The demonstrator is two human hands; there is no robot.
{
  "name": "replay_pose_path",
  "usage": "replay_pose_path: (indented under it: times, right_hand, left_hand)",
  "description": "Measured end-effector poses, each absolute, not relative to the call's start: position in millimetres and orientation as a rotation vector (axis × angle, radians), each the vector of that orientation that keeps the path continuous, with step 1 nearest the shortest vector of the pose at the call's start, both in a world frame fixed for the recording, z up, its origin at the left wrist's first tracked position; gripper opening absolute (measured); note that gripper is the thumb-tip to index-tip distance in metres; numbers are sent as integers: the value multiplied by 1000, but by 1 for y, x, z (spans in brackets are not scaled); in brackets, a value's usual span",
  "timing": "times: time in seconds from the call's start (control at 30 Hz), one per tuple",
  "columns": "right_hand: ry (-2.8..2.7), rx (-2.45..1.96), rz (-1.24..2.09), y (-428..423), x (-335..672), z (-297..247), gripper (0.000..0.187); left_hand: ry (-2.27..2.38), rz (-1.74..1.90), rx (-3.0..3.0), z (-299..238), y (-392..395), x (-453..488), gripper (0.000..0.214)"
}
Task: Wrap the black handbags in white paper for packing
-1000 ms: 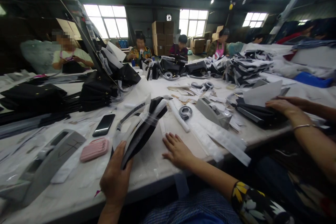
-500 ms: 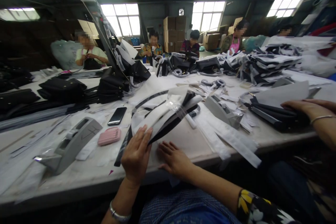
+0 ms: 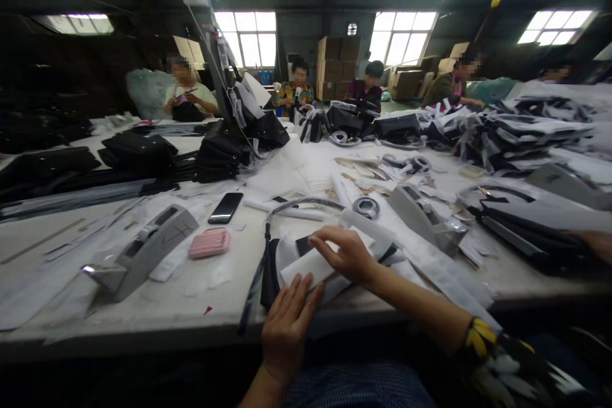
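Observation:
A black bag wrapped in white paper and clear film [image 3: 306,261] lies flat near the table's front edge. My left hand [image 3: 287,325] rests on its near end with the fingers stretched out flat. My right hand [image 3: 347,255] lies on top of the white wrapping, fingers bent and pressing on it. A thin strap [image 3: 261,261] runs from the bag toward the table edge.
A grey tape dispenser [image 3: 143,252], a pink case [image 3: 209,243] and a black phone [image 3: 225,207] lie to the left. A second dispenser [image 3: 421,217] and a tape roll [image 3: 366,206] sit to the right. Stacks of black bags and several seated people fill the far side.
The wrapped bag, held up on edge by my left hand before, now lies flat on the table. My right hand moved from the bare tabletop onto the wrapping. The camera swung left.

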State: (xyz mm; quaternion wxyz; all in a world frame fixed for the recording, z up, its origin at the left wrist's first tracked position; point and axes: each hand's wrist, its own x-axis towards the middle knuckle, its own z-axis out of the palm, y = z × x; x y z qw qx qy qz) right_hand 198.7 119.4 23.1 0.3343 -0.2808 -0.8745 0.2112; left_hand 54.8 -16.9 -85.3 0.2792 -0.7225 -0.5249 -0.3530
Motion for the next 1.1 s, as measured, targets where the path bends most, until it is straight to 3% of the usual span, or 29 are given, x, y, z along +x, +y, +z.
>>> replay_pose_path:
  times: [0.1, 0.33, 0.57, 0.7, 0.8, 0.87, 0.9, 1.0, 1.1]
  right_hand:
    - [-2493, -1172, 672, 176, 151, 20, 21]
    - [-2468, -1572, 819, 230, 69, -22, 26]
    - [-2247, -1410, 1311, 246, 77, -18, 22]
    - [-2150, -1197, 1398, 239, 96, -3, 15]
    - [-2110, -1112, 1302, 226, 116, 6, 44]
    - [-2155, -975, 1074, 216, 130, 9, 69]
    - [-2222, -847, 949, 212, 137, 10, 73]
    - [-2535, -395, 812, 208, 144, 8, 49]
    - [-2725, -390, 1112, 212, 130, -2, 22]
  left_hand:
    - [-1417, -931, -1949, -83, -19, 56, 45]
    - [-1427, -966, -1940, -87, -21, 58, 44]
    - [-1447, -1004, -1957, -86, -20, 57, 42]
    - [-1462, -1007, -1964, -83, -20, 57, 42]
    - [-1476, -1017, -1955, -81, -21, 58, 42]
    - [-1482, -1021, -1953, -81, -20, 59, 42]
    - [-1481, -1023, -1953, -81, -20, 59, 41]
    - [-1473, -1032, -1958, -82, -20, 60, 41]
    - [-1478, -1041, -1956, -83, -19, 60, 41]
